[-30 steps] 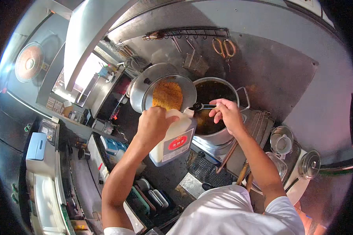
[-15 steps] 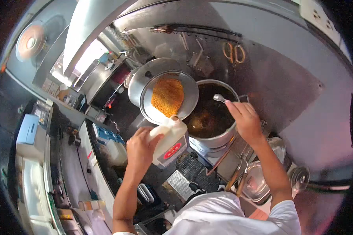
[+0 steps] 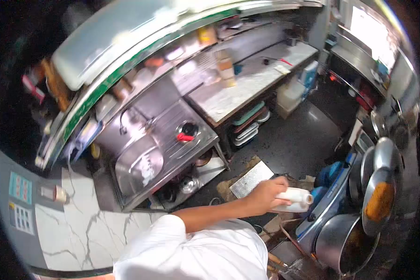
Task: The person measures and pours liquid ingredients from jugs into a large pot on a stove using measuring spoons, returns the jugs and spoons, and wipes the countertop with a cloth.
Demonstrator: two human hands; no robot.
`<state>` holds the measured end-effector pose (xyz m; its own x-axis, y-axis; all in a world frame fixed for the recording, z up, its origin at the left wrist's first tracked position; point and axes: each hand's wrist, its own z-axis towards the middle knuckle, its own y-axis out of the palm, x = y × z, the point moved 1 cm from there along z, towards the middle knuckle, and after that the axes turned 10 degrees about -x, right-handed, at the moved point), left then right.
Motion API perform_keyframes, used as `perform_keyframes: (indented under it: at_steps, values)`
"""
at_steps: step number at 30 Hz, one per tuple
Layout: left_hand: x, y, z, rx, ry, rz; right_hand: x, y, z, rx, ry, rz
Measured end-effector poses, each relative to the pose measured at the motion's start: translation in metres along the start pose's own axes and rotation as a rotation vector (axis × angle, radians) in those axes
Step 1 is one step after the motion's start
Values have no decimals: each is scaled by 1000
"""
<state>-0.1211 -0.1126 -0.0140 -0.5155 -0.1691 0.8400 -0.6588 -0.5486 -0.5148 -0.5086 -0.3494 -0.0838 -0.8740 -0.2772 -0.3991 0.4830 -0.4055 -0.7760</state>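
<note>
My left hand [image 3: 266,197] is closed around a white plastic jug [image 3: 295,200], whose uncapped mouth points to the right. Right of the jug, a large metal pot [image 3: 332,245] holds dark liquid. A round metal tray [image 3: 372,228] carrying an orange, crumbly-looking mass [image 3: 380,201] leans above the pot's far rim. My right hand is out of view.
A steel sink [image 3: 140,163] with a drainboard stands at the left, and a red-handled item [image 3: 185,137] lies on it. Behind runs a pale counter [image 3: 247,84] with trays on shelves below. A perforated metal plate [image 3: 252,179] lies on the floor.
The view has swung left, toward the sink and counter. My left hand still holds the jug; my right hand, which held a small metal spoon over the pot, has gone out of view.
</note>
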Motion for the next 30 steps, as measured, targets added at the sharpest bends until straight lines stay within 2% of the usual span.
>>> perform_keyframes:
  at_steps: [5, 9, 10, 11, 12, 13, 15, 17, 19, 21, 23, 24, 25, 27, 30]
  values:
    - [-49, -84, -136, 284, -301, 177, -83, 28, -10, -183, -124, 518]
    - [-85, -132, -245, 556, -531, 297, -191, 160, -99, -944, -7, 943]
    - [-90, -146, -270, 616, -567, 308, -229, 195, -138, -1099, -163, 912]
    - [-92, -160, -295, 671, -607, 315, -288, 205, -187, -1263, -86, 1059]
    - [-93, -174, -320, 682, -666, 280, -335, 221, -231, -1431, -191, 1059]
    - [-95, -187, -344, 693, -722, 244, -375, 230, -277, -1558, -153, 1102]
    - [-94, -209, -386, 813, -704, 355, -456, 232, -342, -1579, -558, 915]
    - [-101, -220, -426, 932, -761, 359, -522, 236, -405, -1670, -534, 1067]
    - [-95, -227, -459, 1017, -808, 375, -569, 258, -453, -1605, -599, 1098]
    - [-98, -233, -487, 1097, -824, 375, -607, 268, -481, -1474, -791, 838]
    - [-99, -231, -509, 1155, -866, 319, -628, 273, -501, -1314, -930, 813]
    - [-95, -232, -515, 1187, -897, 280, -636, 276, -503, -1435, -928, 703]
    - [-94, -232, -519, 1226, -929, 244, -643, 276, -505, -1291, -1081, 564]
    - [-101, -226, -533, 1272, -944, 229, -656, 267, -497, -1285, -1161, 293]
    - [-105, -226, -532, 1307, -980, 237, -677, 265, -463, -1152, -1060, 237]
